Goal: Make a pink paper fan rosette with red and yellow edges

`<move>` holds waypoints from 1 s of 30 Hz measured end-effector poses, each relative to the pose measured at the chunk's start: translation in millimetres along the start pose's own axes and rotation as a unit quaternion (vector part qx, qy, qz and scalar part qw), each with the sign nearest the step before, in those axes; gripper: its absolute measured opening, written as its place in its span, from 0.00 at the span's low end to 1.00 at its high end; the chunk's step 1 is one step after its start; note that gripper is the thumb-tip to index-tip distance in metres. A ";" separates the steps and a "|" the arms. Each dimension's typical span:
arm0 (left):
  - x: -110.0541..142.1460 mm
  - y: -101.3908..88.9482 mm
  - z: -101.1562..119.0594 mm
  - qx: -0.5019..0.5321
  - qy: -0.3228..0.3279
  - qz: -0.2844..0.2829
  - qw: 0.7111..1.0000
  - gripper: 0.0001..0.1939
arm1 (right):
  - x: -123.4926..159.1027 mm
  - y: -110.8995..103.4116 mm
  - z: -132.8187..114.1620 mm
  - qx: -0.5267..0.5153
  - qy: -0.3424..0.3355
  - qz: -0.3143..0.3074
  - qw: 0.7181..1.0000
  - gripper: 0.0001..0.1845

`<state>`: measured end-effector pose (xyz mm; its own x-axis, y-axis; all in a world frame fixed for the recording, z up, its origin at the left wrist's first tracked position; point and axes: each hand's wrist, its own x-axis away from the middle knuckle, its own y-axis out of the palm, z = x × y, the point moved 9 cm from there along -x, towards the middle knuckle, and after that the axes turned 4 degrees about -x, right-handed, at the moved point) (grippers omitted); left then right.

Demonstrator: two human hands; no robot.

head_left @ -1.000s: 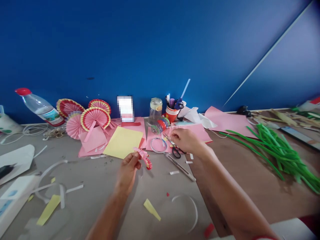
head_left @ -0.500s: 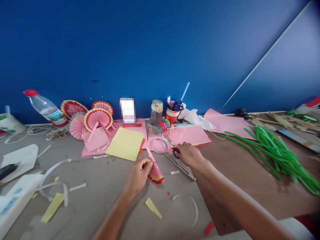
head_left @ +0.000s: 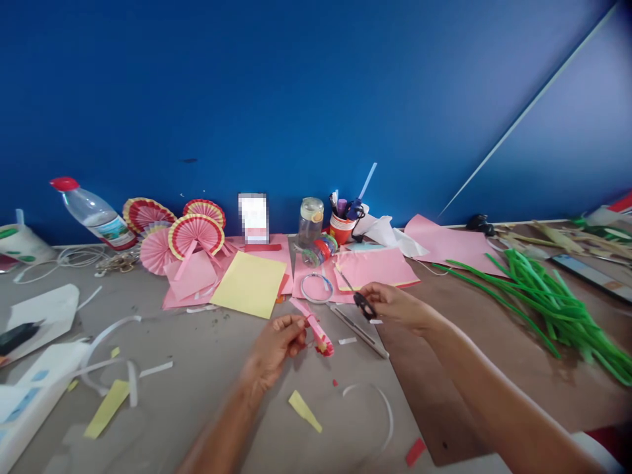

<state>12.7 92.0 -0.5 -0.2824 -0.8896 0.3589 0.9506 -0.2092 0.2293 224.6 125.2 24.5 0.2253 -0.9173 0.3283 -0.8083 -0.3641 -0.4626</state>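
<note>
Between the thumb and fingers of my left hand (head_left: 279, 339) is a pleated pink paper fan (head_left: 320, 332), folded narrow, with a red and yellow edge at its lower end. My right hand (head_left: 397, 306) grips a pair of scissors (head_left: 365, 307) by the black handles, their blades pointing away to the upper left. Under the scissors lies a long, slim grey tool (head_left: 363, 334) whose kind I cannot tell. A clear ring-shaped roll (head_left: 316, 288) rests just beyond, on pink paper. Left of it lies a yellow paper sheet (head_left: 251, 283).
Finished paper fans (head_left: 196, 236) and a tilted bottle (head_left: 101, 217) stand at the back left. A jar (head_left: 311, 220) and a red cup (head_left: 340, 230) of pens are at the back middle. Green pipe cleaners (head_left: 548, 303) lie right. Paper scraps (head_left: 305, 411) litter the front.
My right hand has lifted the scissors from the table and drawn them slightly right and nearer. The fan in my left hand has turned and looks narrower.
</note>
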 end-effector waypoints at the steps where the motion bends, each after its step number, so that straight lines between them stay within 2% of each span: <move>1: -1.1 -0.8 -0.2 0.014 0.004 0.010 1.000 0.20 | 9.9 4.1 -5.8 -0.148 -0.013 -0.024 0.989 0.15; 3: -3.4 -2.7 -0.8 0.038 0.016 0.031 0.999 0.20 | 29.9 12.9 -21.6 -0.355 -0.039 -0.060 0.932 0.20; 5: -5.1 -4.7 -1.5 0.056 0.029 0.049 0.997 0.20 | 45.3 22.3 -33.9 -0.471 -0.049 -0.064 0.878 0.19; 8: -6.5 -8.4 -2.0 0.070 0.041 0.068 0.994 0.19 | 56.0 48.5 -37.6 -0.559 -0.010 -0.083 0.825 0.18; 12: -8.3 -14.3 0.0 0.068 0.060 0.089 0.992 0.18 | 56.1 85.6 -24.8 -0.638 0.067 -0.117 0.758 0.17; 15: -10.6 -16.5 -0.5 0.055 0.071 0.102 0.991 0.18 | 56.0 107.7 -23.4 -0.652 0.095 -0.170 0.733 0.15; 18: -11.5 -16.9 -2.6 0.041 0.082 0.116 0.989 0.16 | 57.5 118.1 -32.3 -0.656 0.086 -0.212 0.720 0.14; 21: -9.9 -16.7 -4.1 0.032 0.086 0.127 0.988 0.16 | 63.2 124.1 -40.2 -0.653 0.080 -0.242 0.713 0.14; 26: -6.4 -17.9 -3.7 0.034 0.070 0.131 0.988 0.16 | 82.1 127.6 -41.7 -0.668 0.066 -0.261 0.694 0.24; 30: -5.4 -17.4 -3.2 0.058 0.059 0.134 0.988 0.17 | 100.0 131.3 -44.9 -0.664 0.028 -0.285 0.691 0.25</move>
<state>-2.0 99.2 -9.3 0.0012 -0.9494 0.3142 0.9662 0.0821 0.2445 116.6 -7.1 33.6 0.7209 -0.6651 0.1945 -0.3923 -0.1604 0.9057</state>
